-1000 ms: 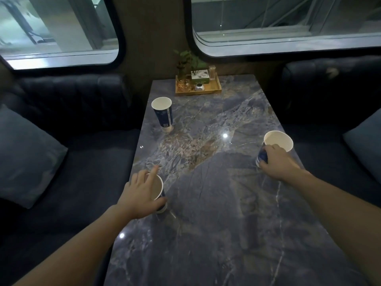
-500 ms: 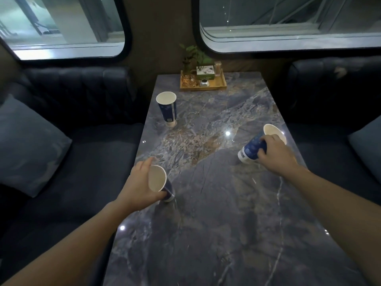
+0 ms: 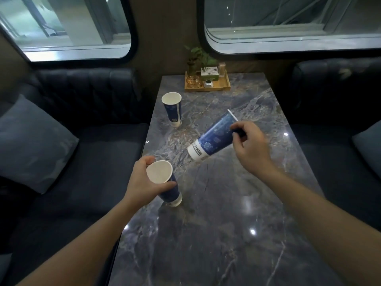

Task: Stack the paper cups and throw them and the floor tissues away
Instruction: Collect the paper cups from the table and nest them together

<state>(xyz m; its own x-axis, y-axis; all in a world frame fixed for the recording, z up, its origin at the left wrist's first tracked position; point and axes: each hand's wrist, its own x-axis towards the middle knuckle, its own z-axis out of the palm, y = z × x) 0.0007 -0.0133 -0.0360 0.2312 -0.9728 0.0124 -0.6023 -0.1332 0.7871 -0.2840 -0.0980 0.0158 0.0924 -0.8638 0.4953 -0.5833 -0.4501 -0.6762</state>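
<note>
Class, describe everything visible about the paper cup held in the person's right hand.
The cup in the right hand is tall, tapered paper, blue with a pale pattern, with a white band bearing dark print at its base. It is lifted off the marble table and tilted, base pointing down-left, mouth up-right. The right hand pinches it near the white rim. Its inside cannot be seen.

Blue patterned cups (image 3: 214, 135), grey marbled table (image 3: 226, 234)

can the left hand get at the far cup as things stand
Probably not yet: the left hand already holds a cup. The far cup stands alone on the table, its path unobstructed.
</note>
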